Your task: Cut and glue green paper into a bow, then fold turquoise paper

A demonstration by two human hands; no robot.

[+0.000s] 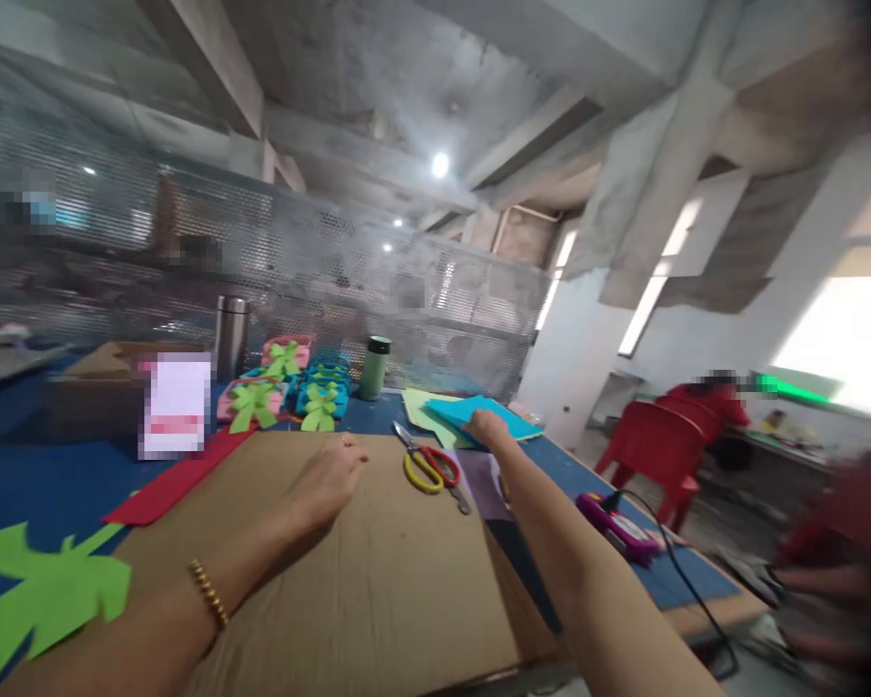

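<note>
My left hand rests over the brown cardboard sheet, its fingers curled closed with nothing visible in them. On the right, my right hand grips the near edge of the blue paper, which overlaps a pale yellow-green sheet; my fingertips are partly hidden. Between the hands lie scissors with one yellow and one red handle, blades pointing away. A small hooked metal end shows beside them. Light purple paper sits partly under my right forearm.
Green paper cutouts and a red strip lie at left. Behind stand small baskets with green bows, a steel flask, a green bottle and a cardboard box. A purple device with a cable is at right.
</note>
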